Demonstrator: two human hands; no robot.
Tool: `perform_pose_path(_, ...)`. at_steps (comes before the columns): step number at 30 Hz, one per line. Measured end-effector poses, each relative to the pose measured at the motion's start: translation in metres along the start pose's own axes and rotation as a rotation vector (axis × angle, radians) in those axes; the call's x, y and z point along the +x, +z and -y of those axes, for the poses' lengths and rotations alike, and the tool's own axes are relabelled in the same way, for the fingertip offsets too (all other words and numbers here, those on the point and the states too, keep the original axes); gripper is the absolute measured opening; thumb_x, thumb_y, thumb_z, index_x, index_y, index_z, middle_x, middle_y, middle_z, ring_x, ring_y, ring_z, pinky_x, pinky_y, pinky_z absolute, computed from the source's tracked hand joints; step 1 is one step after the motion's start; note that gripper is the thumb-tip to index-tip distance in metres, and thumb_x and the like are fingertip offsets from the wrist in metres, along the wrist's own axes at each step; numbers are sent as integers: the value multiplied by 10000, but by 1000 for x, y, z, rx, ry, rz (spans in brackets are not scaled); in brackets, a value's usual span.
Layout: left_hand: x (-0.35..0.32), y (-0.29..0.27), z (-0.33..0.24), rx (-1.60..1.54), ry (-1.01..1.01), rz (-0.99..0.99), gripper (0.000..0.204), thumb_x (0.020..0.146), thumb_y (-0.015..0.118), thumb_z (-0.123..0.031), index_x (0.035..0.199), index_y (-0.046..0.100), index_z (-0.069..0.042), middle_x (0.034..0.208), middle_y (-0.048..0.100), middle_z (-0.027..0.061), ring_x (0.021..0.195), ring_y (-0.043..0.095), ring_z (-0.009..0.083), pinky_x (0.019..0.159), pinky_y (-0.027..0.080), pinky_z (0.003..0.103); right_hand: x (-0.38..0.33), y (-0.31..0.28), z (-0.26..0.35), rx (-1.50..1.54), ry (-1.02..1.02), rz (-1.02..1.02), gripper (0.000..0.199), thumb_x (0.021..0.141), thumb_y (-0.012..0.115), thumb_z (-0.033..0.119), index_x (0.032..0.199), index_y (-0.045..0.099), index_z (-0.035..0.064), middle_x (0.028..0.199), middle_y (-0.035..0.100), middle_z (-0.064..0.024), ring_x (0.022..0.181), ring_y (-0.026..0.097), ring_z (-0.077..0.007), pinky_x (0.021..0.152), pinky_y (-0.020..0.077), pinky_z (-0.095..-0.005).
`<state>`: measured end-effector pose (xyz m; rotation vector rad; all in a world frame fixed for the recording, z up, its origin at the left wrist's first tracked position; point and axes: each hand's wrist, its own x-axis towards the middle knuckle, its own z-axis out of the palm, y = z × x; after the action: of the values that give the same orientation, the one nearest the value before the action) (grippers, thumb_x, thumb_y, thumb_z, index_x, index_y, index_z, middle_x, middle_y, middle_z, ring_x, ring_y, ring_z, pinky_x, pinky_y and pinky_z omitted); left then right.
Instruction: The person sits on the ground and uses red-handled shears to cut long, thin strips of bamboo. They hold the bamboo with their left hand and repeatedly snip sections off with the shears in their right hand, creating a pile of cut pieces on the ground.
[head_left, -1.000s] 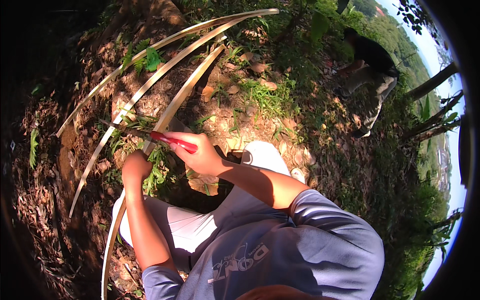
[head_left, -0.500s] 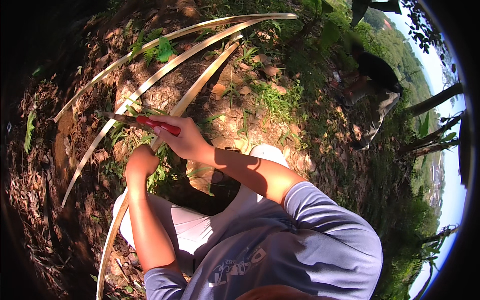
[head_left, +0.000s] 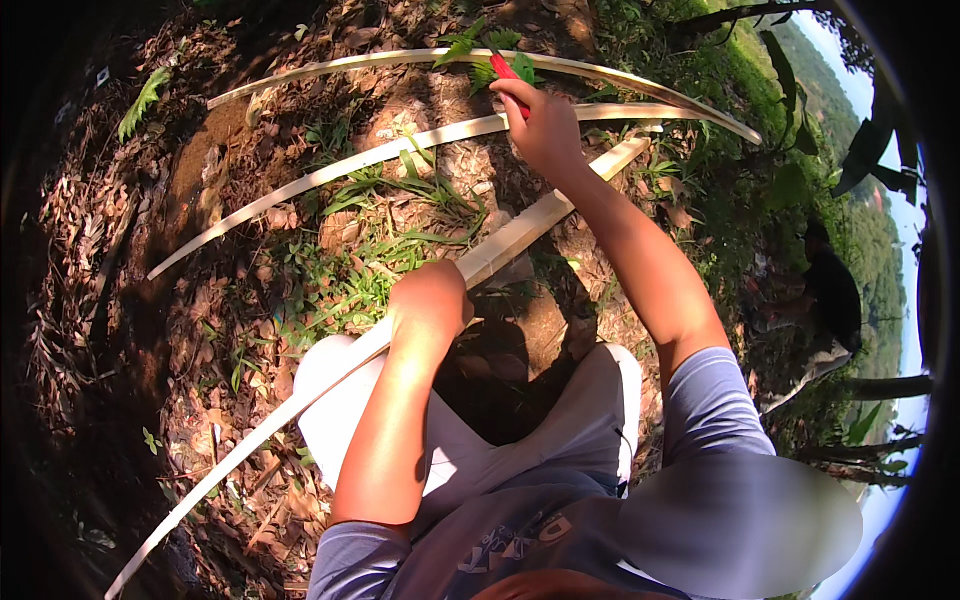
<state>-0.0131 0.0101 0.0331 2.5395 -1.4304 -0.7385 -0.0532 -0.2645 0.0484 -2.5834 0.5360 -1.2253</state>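
Above leaf-littered ground [head_left: 230,430], a long, flat, pale wooden strip [head_left: 520,228], broader toward its far end, is slanting over the white-trousered left knee [head_left: 325,358], the left hand [head_left: 428,305] wrapping curled fingers around it, the right hand [head_left: 545,130] gripping a red-handled tool [head_left: 503,68] in folded fingers.

The left hand [head_left: 430,303] covers a stretch of the pale strip [head_left: 515,235], which the bottom edge cuts off. The right hand [head_left: 543,125] masks part of the red handle [head_left: 503,68] and of 1 farther strip [head_left: 350,167]; the tip of the blade [head_left: 489,43] is lost to me. A grey blur [head_left: 740,525] swallows some of the shirt [head_left: 712,402], and the hands of the distant co-worker [head_left: 835,290] are indistinct.
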Motion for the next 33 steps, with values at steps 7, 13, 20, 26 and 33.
perform_pose_path(7,9,0,9,-237,-108,55,247,850,669,-125,1059,745,-18,1035,774,215,1028,749,409,880,592,490,20,33,-149,-653,-41,80,244,1017,650,189,1246,728,216,1029,757,-119,834,741,-362,700,588,-482)
perform_pose_path(13,24,-1,13,-133,-61,150,264,867,656,-107,1109,703,-14,993,781,203,964,773,365,853,610,453,10,84,-219,-697,93,241,387,1033,650,227,1420,660,243,1110,704,-153,914,738,-368,771,608,-484)
perform_pose_path(20,31,1,16,-152,-62,131,169,887,654,-116,1027,666,-22,923,770,208,940,766,393,824,604,482,46,141,-194,-772,362,614,454,921,755,267,1365,702,185,1085,769,-141,991,779,-322,812,632,-461)
perform_pose_path(26,35,-5,12,-116,-80,147,200,878,627,-101,1042,651,9,915,761,250,916,757,447,829,599,539,40,173,-208,-766,322,566,134,906,688,127,968,804,105,944,804,-117,898,798,-320,767,635,-446)
perform_pose_path(33,37,1,7,69,-83,119,197,902,581,-84,1049,650,26,910,763,279,898,767,463,816,612,541,35,166,-211,-700,200,491,152,945,622,120,954,773,126,819,772,-120,756,783,-315,627,619,-465)
